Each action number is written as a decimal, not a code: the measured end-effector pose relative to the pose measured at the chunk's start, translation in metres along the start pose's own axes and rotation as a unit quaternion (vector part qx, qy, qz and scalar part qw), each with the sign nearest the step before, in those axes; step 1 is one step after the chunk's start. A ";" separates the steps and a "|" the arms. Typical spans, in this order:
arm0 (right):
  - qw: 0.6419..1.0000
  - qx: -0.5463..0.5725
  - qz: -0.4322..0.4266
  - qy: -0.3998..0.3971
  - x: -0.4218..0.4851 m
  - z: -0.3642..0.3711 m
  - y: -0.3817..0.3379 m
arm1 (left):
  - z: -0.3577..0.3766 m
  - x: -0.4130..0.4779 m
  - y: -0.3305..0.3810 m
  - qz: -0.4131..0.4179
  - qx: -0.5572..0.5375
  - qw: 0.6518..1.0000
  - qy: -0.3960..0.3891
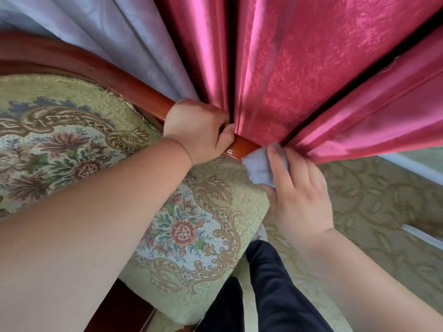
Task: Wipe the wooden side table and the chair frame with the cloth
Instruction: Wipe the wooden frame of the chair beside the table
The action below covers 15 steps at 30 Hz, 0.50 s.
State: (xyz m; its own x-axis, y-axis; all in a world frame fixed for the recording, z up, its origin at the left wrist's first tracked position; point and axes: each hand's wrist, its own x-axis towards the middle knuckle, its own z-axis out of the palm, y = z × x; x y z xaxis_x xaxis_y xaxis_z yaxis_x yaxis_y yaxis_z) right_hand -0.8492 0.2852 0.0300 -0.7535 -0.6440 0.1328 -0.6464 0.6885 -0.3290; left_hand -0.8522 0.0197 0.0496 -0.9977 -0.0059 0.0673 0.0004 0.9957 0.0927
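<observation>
A chair with a glossy reddish-brown wooden frame curves from the upper left down to the centre. My left hand is wrapped around the top rail of that frame. Just to its right, my right hand presses a small pale grey cloth against the lower end of the rail. The chair's back and seat are padded in green floral tapestry. No side table is in view.
Red satin curtains hang right behind the chair and touch the rail and my right hand. A pale lilac sheer curtain hangs at the upper left. Patterned beige carpet lies to the right. My dark trouser leg stands below.
</observation>
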 end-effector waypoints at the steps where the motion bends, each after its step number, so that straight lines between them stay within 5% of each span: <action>1: 0.999 0.028 0.020 -0.010 -0.011 0.000 0.011 | 0.000 -0.001 -0.001 -0.001 -0.004 1.000 0.001; 5: 0.959 0.156 0.201 -0.121 -0.041 -0.005 0.022 | 0.003 -0.001 -0.001 -0.003 -0.009 1.000 0.003; 11: 0.947 0.179 0.259 -0.071 -0.030 0.003 -0.018 | 0.005 -0.001 -0.001 -0.010 -0.016 1.000 0.016; 15: 0.978 0.100 0.183 -0.030 -0.028 0.004 -0.012 | 0.006 -0.001 -0.001 -0.007 -0.001 1.000 0.025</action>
State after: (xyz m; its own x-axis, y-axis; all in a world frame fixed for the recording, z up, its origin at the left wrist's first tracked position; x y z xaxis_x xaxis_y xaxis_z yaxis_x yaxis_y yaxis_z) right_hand -0.8198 0.2943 0.0266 -0.9173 -0.3898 -0.0817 -0.2942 0.8015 -0.5207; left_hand -0.8517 0.0192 0.0436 -0.9931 -0.0242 0.1151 -0.0132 0.9953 0.0961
